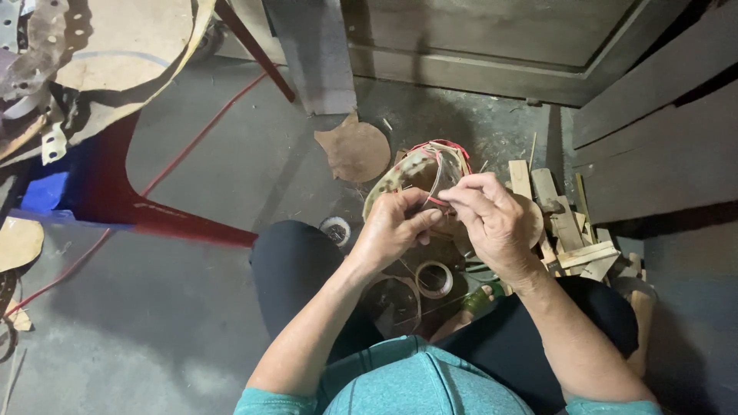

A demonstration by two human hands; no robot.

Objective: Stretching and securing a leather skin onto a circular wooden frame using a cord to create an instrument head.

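Note:
A small round basket-like frame with a perforated tan band and red cord along its rim sits just beyond my fingers. My left hand grips its near edge with fingers curled. My right hand pinches a thin clear strand with a red tip against the same edge. Both hands touch each other above my knees.
A roll of tape and a clear round lid lie between my legs. Wood offcuts are piled at right. A round cardboard piece lies on the concrete floor. A red chair leg and perforated sheets stand at left.

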